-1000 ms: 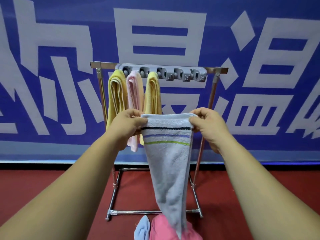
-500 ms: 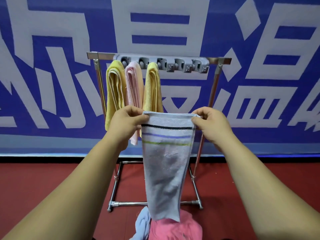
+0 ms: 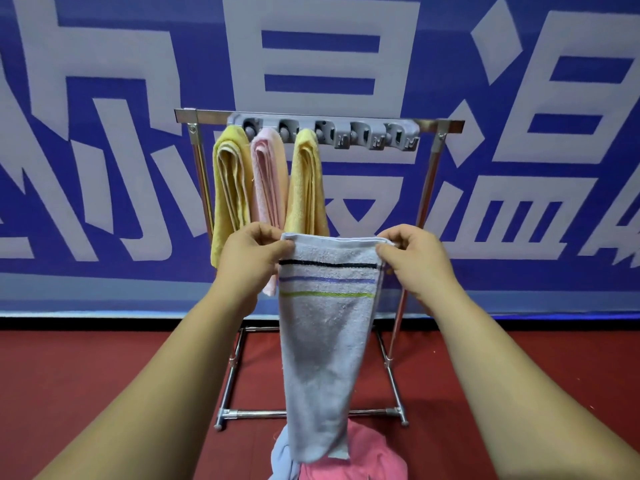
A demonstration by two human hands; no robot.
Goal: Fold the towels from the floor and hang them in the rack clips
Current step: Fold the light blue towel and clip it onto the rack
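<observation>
1. the left hand pinches the top left corner of the striped towel, thumb in front and fingers curled behind the edge. this is the same grip as a second ago.
2. the right hand pinches the top right corner in the same way, fingers curled over the folded edge. it has not let go either.
3. the striped towel hangs in the air between the two hands, in front of the rack and below its clip strip, touching neither. its top edge is stretched level, with the black, purple and green stripes just under it.
4. a second ago the towel tapered to a long point that ran down to the bottom of the view. now its lower end is blunter and stops just above the pile on the floor.
5. the pile, a pink floor towel and a blue floor towel, lies where it did, in front of the rack's base.
6. the left yellow towel, the pale pink towel and the second yellow towel still hang side by side from the left clips. the clips to their right hold nothing.
7. the rack sits slightly higher in the view than a second ago.
</observation>
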